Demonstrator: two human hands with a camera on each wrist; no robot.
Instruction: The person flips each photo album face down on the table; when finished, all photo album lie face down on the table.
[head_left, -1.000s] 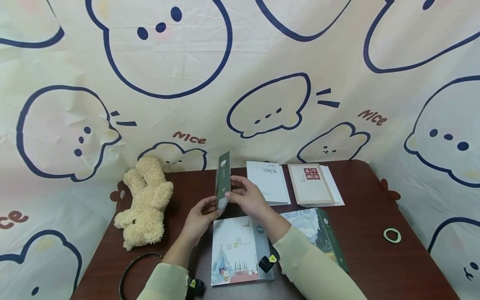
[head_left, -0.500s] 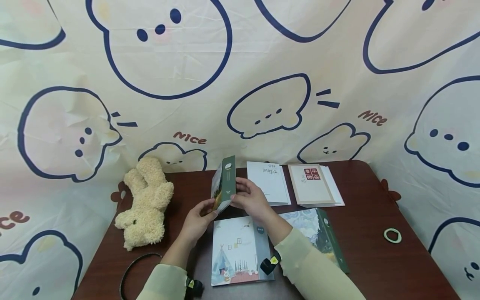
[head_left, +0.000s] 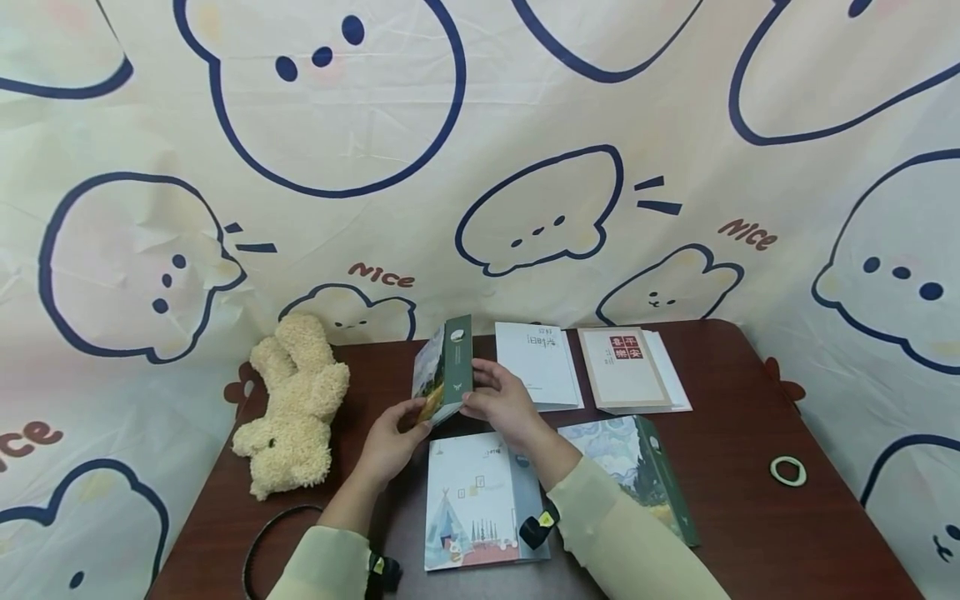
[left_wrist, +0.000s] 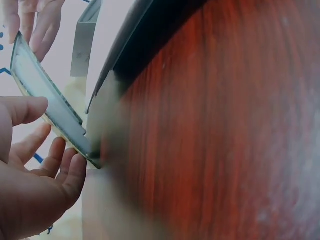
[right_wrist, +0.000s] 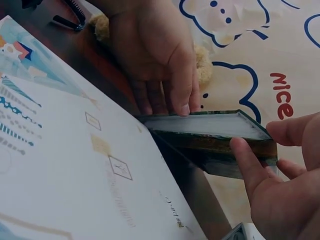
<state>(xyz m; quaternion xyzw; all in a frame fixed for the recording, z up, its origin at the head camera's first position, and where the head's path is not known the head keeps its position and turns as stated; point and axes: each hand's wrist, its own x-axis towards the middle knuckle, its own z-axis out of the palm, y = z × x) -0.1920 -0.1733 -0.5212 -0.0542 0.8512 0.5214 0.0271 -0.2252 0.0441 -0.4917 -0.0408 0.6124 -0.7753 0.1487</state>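
Observation:
Both hands hold a green-spined notebook (head_left: 457, 367) with a landscape cover, tilted up at the table's far side. The left hand (head_left: 392, 442) pinches its lower left part between thumb and fingers. On the opposite edge, the thumb and fingers of the right hand (head_left: 506, 404) grip the green spine side. White page edges of the notebook (right_wrist: 200, 122) face up in the right wrist view. Below the hands lies a white notebook (head_left: 468, 500) with a tent drawing, its right side partly behind the right wrist. A similar landscape notebook (head_left: 617, 450) with a green spine lies partly under the right forearm.
A white notebook (head_left: 528, 358) and a beige notebook (head_left: 626, 383) lie at the back of the brown table (head_left: 742, 417). A cream plush toy (head_left: 292, 417) is on the left, near a thin black curved band (head_left: 258, 537). A pale green ring (head_left: 787, 472) sits at right.
The held notebook has turned from nearly edge-on, so its landscape cover shows beside the green spine. It has shifted slightly right and lower; both hands have kept their hold.

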